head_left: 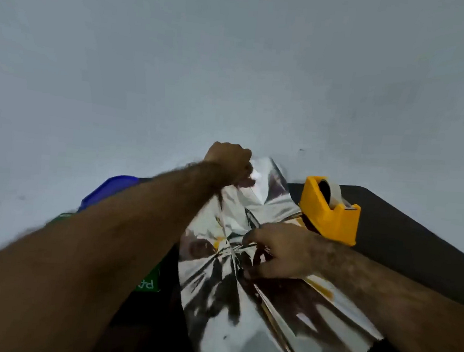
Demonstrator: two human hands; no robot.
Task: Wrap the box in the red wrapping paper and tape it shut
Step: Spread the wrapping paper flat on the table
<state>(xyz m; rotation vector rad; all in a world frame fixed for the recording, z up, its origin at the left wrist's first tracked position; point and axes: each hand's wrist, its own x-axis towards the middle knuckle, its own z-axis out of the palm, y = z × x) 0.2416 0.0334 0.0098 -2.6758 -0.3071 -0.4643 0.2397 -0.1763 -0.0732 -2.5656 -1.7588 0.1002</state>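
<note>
Only readable bit is some white lettering on a green packet (149,281) sticking out from under the left forearm, below and left of where the right hand (277,253) pinches the crinkled foil. It's upside down from here and mostly cut off, looks like "PA" maybe, can't make out more. Nothing legible on the yellow tape dispenser (330,211).

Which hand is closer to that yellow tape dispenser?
The right hand, pinching the silvery paper just in front of the tape dispenser. The left hand grips the paper's far end, farther away.
</note>
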